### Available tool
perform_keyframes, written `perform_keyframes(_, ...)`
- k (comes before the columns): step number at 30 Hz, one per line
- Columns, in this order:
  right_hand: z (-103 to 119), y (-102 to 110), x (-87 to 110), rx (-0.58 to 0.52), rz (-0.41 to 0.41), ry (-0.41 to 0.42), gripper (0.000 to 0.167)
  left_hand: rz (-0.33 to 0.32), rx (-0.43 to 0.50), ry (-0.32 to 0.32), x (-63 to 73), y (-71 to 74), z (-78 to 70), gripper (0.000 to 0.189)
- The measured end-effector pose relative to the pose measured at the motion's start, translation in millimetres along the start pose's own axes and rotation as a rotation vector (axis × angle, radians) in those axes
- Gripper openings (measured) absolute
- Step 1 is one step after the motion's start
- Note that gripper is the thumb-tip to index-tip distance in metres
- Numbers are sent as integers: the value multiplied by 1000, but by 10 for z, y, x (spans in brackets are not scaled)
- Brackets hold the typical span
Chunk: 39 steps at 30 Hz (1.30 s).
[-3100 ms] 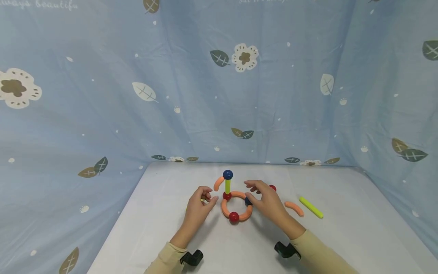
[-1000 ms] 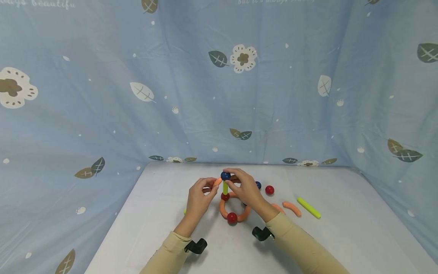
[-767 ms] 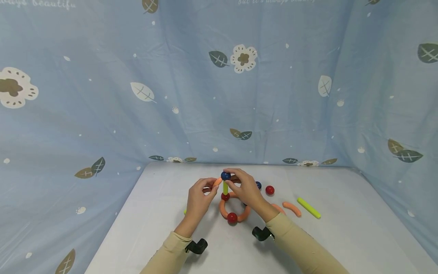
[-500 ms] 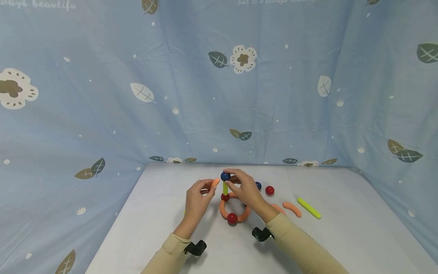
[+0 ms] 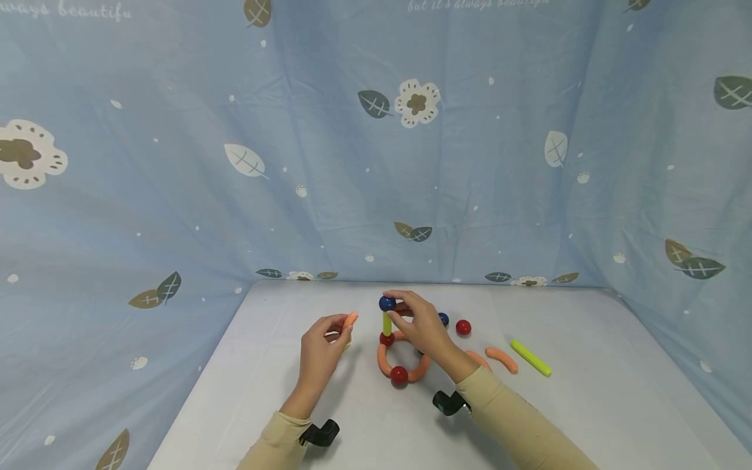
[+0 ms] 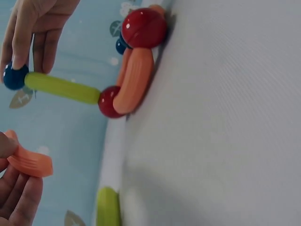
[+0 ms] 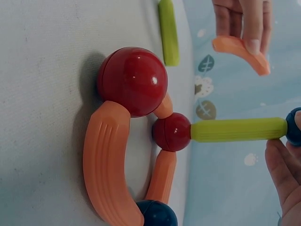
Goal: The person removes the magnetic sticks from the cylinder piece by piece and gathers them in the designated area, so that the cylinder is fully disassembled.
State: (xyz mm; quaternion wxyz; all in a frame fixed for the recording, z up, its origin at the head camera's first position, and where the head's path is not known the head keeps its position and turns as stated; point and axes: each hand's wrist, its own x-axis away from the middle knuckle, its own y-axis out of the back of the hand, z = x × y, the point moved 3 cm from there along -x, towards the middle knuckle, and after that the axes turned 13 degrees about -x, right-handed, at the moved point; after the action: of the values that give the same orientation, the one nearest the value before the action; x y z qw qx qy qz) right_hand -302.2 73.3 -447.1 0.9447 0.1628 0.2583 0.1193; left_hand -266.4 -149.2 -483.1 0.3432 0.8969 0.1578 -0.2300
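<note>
An orange curved rod (image 5: 350,319) is pinched in my left hand (image 5: 322,343), held above the table to the left of the built piece and apart from it. My right hand (image 5: 424,326) pinches the blue ball (image 5: 387,303) at the top of an upright yellow-green rod (image 7: 239,130). The rod's foot sits on a red ball (image 7: 172,132), part of a ring lying on the table. Orange curved rods (image 7: 106,160), a larger-looking red ball (image 7: 134,81) and a blue ball (image 7: 159,214) form the rest of the ring.
Right of the ring lie a loose blue ball (image 5: 443,318), a red ball (image 5: 463,327), two orange curved rods (image 5: 502,359) and a yellow-green rod (image 5: 531,357). Another yellow-green rod (image 6: 108,207) lies beneath my left hand. A patterned blue curtain (image 5: 329,209) hangs behind the table.
Earlier the orange curved rod hung from the top blue ball, both hands off. Both hands then took hold, and my left hand drew the curved rod away leftward. The right hand stays put.
</note>
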Motion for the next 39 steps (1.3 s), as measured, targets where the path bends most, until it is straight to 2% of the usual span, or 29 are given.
perform_keyframes(6, -8, -12, 1, -10, 1, -14, 43, 17, -2, 59, 54, 98, 156, 21)
perform_keyframes(12, -21, -25, 4, -12, -5, 6, 43, 24, 1, 122, 86, 191, 308, 20)
perform_keyframes(17, -12, -25, 5, -19, -5, 19, 44, 63, -35, 217, 94, 259, 422, 20)
perform_keyframes(22, -14, -23, -2, -21, -4, -19, 43, 101, -90, 297, 106, 328, 524, 21)
perform_keyframes(26, -13, -23, -6, -16, -6, -25, 44, 117, -127, 326, 120, 366, 598, 21)
perform_keyframes(33, -11, -25, -7, -33, -1, -2, 43, 141, -139, 367, 180, 390, 726, 22)
perform_keyframes(39, -20, -26, -3, -25, -4, 23, 44, 158, -167, 372, 210, 406, 789, 24)
